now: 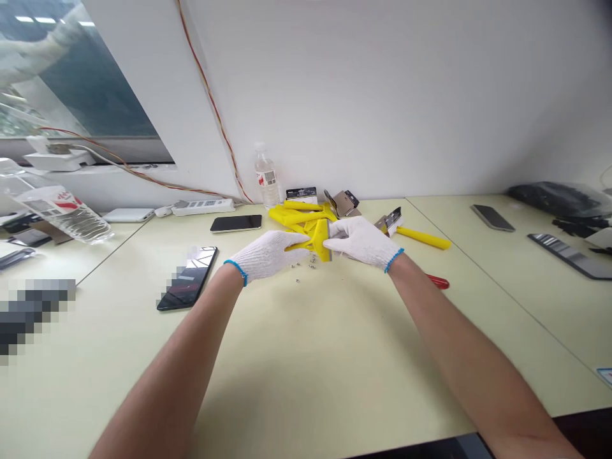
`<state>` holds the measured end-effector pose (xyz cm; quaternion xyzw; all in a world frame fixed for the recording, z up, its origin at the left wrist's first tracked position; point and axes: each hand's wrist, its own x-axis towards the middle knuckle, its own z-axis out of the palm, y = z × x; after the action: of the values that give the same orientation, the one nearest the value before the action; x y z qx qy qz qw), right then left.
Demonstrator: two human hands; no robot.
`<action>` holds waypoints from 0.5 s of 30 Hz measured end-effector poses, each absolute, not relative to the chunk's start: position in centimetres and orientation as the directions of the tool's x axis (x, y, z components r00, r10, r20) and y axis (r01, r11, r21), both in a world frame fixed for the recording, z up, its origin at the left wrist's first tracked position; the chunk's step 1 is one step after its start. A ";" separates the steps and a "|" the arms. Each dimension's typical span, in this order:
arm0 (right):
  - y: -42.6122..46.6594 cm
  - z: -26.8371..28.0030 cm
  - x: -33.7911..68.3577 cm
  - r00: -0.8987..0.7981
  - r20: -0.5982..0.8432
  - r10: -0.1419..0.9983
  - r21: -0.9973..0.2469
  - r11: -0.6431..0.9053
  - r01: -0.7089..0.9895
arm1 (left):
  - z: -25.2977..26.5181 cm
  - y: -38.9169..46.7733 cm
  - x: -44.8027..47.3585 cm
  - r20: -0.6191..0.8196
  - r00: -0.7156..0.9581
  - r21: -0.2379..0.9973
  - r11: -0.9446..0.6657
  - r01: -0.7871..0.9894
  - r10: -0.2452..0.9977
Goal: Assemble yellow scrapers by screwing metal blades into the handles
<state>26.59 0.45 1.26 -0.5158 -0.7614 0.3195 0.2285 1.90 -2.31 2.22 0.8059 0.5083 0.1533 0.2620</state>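
Both my hands wear white knit gloves with blue cuffs. A yellow scraper (pixel 321 241) is between them, its wide head turned to the right with a thin grey blade edge. My left hand (pixel 270 254) is closed around its handle. At the blade end, the fingers of my right hand (pixel 358 240) pinch the edge; the fingertips are partly hidden. Several small metal screws (pixel 313 260) lie on the table just below the scraper. Behind it is a heap of yellow scraper handles (pixel 291 218). A red handle (pixel 437 281) shows beside my right forearm, its other end hidden.
Another yellow scraper (pixel 423 237) lies at right, near blade packaging (pixel 345 203). Phones (pixel 189 280) lie left and right. A water bottle (pixel 266 175) stands by the wall, a larger bottle (pixel 62 207) far left. A power strip (pixel 203 206) and a black bag (pixel 559 199) sit along the back.
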 end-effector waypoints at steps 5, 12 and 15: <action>1.1 0.1 26.7 -0.397 0.114 0.911 -0.705 0.356 0.613 | 1.0 -2.3 3.5 0.067 0.337 0.511 -0.322 0.797 0.939; 0.7 0.5 26.6 -0.452 0.031 0.891 -0.707 0.339 0.621 | -0.3 -2.4 5.7 0.129 0.225 0.466 -0.259 0.846 0.966; 0.7 0.8 26.8 -0.470 0.011 0.883 -0.729 0.329 0.600 | -0.4 -2.3 5.6 0.126 0.256 0.491 -0.284 0.824 0.959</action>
<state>26.77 0.70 0.82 -0.4706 -0.7879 0.3377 0.2089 5.56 -2.26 -0.43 0.7750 0.5750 0.2037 0.1653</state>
